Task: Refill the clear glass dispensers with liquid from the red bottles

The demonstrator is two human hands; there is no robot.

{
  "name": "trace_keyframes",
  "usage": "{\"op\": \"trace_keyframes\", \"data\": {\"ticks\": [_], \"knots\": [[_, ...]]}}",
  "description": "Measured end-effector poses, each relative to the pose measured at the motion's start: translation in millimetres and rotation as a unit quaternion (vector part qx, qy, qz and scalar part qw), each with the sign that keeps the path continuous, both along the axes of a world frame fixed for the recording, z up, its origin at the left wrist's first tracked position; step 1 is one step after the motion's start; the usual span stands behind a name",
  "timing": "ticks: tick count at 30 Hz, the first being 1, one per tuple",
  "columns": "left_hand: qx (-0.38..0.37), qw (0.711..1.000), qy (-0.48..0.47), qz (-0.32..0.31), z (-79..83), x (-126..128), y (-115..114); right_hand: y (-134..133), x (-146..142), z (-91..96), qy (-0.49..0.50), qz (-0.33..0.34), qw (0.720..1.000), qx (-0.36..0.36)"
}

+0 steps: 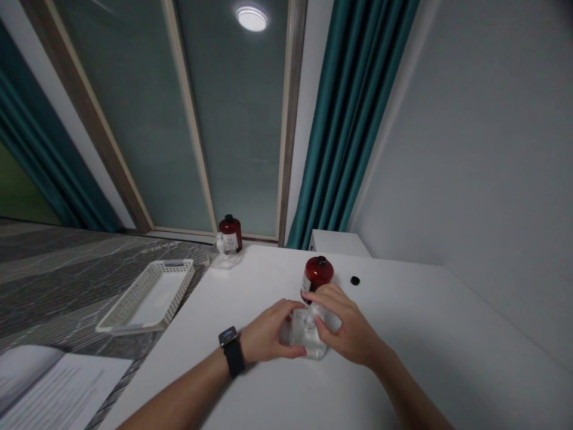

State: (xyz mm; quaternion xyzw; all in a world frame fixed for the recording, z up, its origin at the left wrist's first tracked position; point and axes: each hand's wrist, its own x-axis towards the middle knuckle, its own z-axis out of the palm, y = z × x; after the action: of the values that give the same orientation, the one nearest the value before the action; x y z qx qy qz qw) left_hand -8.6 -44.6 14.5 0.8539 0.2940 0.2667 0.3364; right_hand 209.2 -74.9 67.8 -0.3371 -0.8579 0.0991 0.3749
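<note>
A squat clear bottle (308, 340) stands on the white table before me. My left hand (271, 333) wraps its left side, thumb toward the front and fingers behind. At the bottle's top, my right hand (347, 325) pinches a whitish pump head (314, 312) between thumb and fingers. Whether the pump is fully seated in the neck is hidden. Just behind the hands sits a dark red-brown bottle (319, 270) with a white label; its neck looks uncapped. To its right lies a small black cap (355, 280).
At the far left corner of the table (250, 286) are another red-brown bottle (230, 228), with a black cap, and a clear pump bottle (226, 261). A white perforated basket (176, 310) and an open book (76, 388) lie left of it. A white cabinet (342, 242) stands behind.
</note>
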Motion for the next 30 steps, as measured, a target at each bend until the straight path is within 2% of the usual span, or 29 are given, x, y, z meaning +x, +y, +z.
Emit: {"op": "trace_keyframes", "data": {"ticks": [8, 17, 24, 30], "knots": [[-0.016, 1.0, -0.003, 0.002, 4.4, 1.8, -1.6, -5.2, -0.7, -20.2, 0.042, -0.036, 0.987, -0.149], [-0.008, 0.999, 0.009, 0.031, 5.1, -1.6, 1.1, -1.8, -11.0, -30.8, 0.13, -0.04, 0.962, -0.238], [-0.015, 0.999, 0.02, 0.038, 10.3, -1.5, -0.5, 0.4, -4.8, -32.4, 0.143, -0.048, 0.954, -0.258], [-0.019, 0.999, 0.019, 0.038, 14.1, -0.9, -2.1, -3.7, -6.0, -26.1, 0.131, -0.009, 0.951, -0.281]]}}
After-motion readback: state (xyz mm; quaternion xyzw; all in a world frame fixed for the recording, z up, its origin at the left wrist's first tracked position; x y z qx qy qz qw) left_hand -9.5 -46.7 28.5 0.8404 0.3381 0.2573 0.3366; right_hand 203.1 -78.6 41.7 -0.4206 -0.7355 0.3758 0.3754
